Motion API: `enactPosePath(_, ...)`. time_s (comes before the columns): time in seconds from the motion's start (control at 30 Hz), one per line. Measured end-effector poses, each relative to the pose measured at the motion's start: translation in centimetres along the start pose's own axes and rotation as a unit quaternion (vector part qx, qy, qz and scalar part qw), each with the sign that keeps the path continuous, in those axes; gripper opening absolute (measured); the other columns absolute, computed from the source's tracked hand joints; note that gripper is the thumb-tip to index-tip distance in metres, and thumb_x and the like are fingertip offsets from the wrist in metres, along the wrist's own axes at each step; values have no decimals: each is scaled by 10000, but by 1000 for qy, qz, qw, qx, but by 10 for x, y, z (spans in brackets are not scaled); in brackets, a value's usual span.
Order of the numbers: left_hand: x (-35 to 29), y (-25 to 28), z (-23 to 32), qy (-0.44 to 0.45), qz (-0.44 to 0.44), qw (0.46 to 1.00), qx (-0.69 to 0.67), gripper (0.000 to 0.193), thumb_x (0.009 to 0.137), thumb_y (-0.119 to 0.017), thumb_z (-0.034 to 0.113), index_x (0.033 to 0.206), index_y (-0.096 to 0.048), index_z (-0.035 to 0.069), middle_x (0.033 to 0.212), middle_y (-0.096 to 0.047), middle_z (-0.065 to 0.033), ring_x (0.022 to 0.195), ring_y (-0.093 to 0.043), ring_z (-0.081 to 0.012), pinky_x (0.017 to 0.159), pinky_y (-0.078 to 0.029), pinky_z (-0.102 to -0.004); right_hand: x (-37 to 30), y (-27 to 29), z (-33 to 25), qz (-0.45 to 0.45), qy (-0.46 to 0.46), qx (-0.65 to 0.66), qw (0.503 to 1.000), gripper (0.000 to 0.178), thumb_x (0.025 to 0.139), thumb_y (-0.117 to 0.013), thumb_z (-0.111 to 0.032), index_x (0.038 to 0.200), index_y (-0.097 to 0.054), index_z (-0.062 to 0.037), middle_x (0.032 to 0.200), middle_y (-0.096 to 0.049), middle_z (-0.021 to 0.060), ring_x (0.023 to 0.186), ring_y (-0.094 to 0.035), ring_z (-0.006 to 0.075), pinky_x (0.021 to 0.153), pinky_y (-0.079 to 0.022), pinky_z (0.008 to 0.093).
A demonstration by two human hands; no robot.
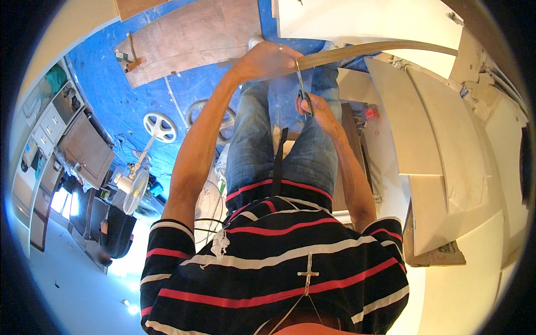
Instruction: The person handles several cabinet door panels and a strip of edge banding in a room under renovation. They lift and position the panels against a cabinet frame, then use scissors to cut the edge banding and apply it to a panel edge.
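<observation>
My left hand (271,61) is raised in front of me with its fingers closed on a long, thin brown strip (357,51), which looks like wood veneer or edge banding. From that hand the strip bends away to the right over the pale boards. My right hand (318,109) grips a pair of scissors (300,78) by the dark handles. Its metal blades point up and meet the strip just beside my left fingers. Whether the blades are parted cannot be made out.
A curved brown board (190,42) lies on the blue floor covering (100,72), with a hammer-like tool (131,58) on it. Large pale sheets (419,117) lean at the right. A white fan (135,190) with a round base (160,127) stands left. A cabinet (86,142) is farther left.
</observation>
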State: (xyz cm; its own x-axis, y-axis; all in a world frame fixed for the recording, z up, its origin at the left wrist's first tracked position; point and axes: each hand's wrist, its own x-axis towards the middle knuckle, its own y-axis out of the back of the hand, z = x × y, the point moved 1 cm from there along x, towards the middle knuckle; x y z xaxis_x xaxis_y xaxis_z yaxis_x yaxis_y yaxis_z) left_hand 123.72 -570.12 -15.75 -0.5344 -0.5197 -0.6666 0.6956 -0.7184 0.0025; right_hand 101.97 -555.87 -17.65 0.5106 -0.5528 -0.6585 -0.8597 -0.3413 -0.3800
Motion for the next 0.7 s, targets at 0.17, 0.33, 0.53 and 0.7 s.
enactPosePath(0.17, -2, 4, 1, -15, -57, 998, 21, 381, 937, -661, 233, 1300, -643, 119, 1147, -651, -43, 1018, -569, -140, 895, -459, -309, -4, 5, 0, -18, -2, -2, 1000, 349, 963, -531, -415, 846, -569, -88, 743, -479, -53, 703, -439, 90, 651, -357, 258)
enactPosePath(0.33, -2, 11, 2, -71, -123, 990, 22, 481, 926, -648, 282, 1383, -573, 152, 1324, -585, -86, 1227, -524, -211, 1032, -421, -364, -6, 14, 2, -22, -17, -39, 999, 320, 966, -542, -382, 840, -566, -88, 739, -476, -53, 697, -438, 88, 640, -356, 256)
enactPosePath(0.53, 6, 14, -1, -114, -171, 978, 28, 498, 860, -602, 129, 1356, -607, 166, 1318, -597, -138, 1205, -555, -244, 1034, -457, -358, -6, 14, 9, -29, -24, -51, 998, 387, 957, -534, -441, 826, -551, -77, 745, -473, -35, 703, -446, 100, 667, -363, 269)
enactPosePath(0.7, 12, 14, -3, -101, -176, 979, -24, 501, 860, -581, 110, 1358, -605, 164, 1334, -593, -132, 1192, -563, -238, 1018, -464, -346, -4, 13, 3, -26, 6, -55, 998, 256, 969, -479, -243, 802, -539, -60, 735, -455, -39, 697, -427, 114, 643, -368, 281)
